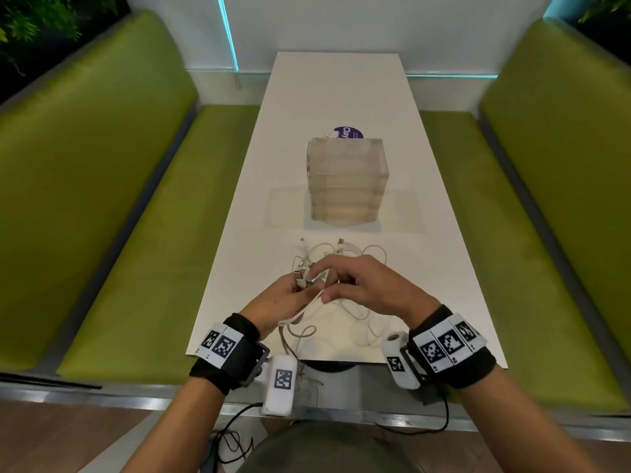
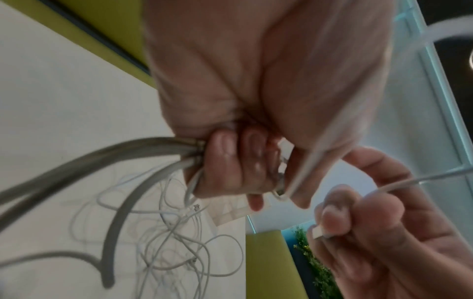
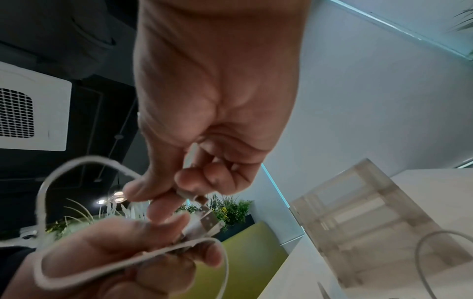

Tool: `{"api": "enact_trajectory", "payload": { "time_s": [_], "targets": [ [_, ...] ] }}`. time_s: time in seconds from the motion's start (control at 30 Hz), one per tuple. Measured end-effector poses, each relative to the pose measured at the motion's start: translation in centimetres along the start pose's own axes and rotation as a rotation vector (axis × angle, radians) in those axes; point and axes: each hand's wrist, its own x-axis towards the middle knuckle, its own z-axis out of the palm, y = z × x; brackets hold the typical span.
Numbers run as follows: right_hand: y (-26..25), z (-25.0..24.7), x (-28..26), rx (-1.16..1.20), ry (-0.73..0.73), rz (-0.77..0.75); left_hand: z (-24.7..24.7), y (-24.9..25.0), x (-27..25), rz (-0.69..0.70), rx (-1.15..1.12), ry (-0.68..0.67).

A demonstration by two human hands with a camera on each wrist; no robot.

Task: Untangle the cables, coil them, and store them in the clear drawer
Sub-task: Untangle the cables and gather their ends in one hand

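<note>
A tangle of white cables (image 1: 345, 254) lies on the white table (image 1: 341, 97) in front of a clear drawer unit (image 1: 346, 179), whose drawers look closed. My left hand (image 1: 298, 286) is raised over the near part of the table. Its curled fingers (image 2: 230, 168) grip a bunch of cable ends, with a USB plug (image 3: 210, 220) sticking out. My right hand (image 1: 327, 279) is close against it and pinches one white cable, with the plug end (image 2: 317, 232) under its fingers (image 3: 194, 182). A loop of that cable (image 3: 51, 202) hangs around my left hand.
Green benches (image 1: 112, 206) run along both long sides of the table. A round purple sticker (image 1: 348, 133) lies behind the drawer unit, which stands on a clear mat (image 1: 399, 209). Several cable loops (image 1: 362, 329) reach the table's near edge by my wrists.
</note>
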Motion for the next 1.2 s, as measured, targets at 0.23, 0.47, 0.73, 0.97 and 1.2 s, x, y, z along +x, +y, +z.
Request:
{"api": "enact_trajectory", "payload": {
  "time_s": [0.23,0.47,0.73,0.97,1.2],
  "targets": [
    [1.6,1.1,-1.4,-0.163,-0.36,0.165,-1.0,-0.2,-0.2,0.026,-0.173,0.122],
    [2.5,3.3,-1.6,0.327,0.268,0.179,-0.4,-0.9,-0.6,-0.019,-0.189,-0.106],
    [3.1,3.2,-1.5,0.194,0.191,0.228,-0.3,-0.8,-0.6,0.001,-0.281,0.012],
    [5.5,4.9,-2.6,-0.124,-0.15,0.221,-1.0,-0.6,0.0,0.021,-0.542,0.229],
    [7.7,8.1,-3.9,-0.198,-0.225,0.326,-0.8,-0.2,-0.1,0.04,-0.62,0.306]
  ]
}}
